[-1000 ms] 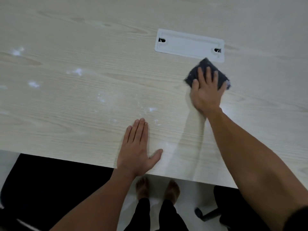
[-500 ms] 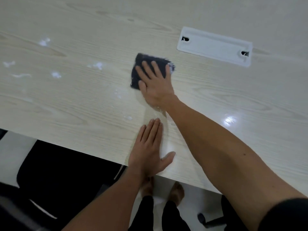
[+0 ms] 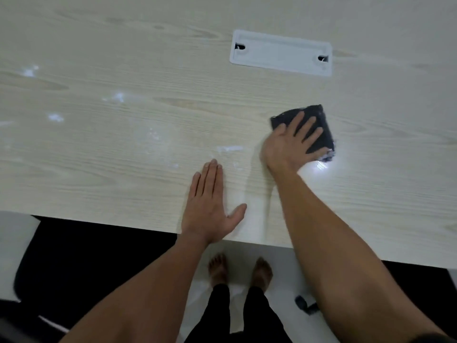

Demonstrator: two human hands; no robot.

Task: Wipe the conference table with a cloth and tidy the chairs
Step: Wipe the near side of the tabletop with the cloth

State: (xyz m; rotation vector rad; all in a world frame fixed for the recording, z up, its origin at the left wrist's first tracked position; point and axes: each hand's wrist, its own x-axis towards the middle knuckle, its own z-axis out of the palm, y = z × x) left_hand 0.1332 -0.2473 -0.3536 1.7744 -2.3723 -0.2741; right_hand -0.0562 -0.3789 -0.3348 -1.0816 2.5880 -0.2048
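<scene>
Right hand (image 3: pixel 288 147) flat on dark folded cloth (image 3: pixel 321 134); left hand (image 3: pixel 210 209) spread on table (image 3: pixel 123 169)

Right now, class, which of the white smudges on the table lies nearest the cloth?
The streak just left of the right hand pressing the dark cloth; the other smudges lie farther left.

A white rectangular cable cover plate (image 3: pixel 281 56) lies flush with the surface, a small dark slot at each short end. Down from the plate, past the near edge, pale floor (image 3: pixel 277 266) shows, with two bare feet (image 3: pixel 241 271) side by side on it. Black trouser legs (image 3: pixel 237 315) rise above them.
</scene>
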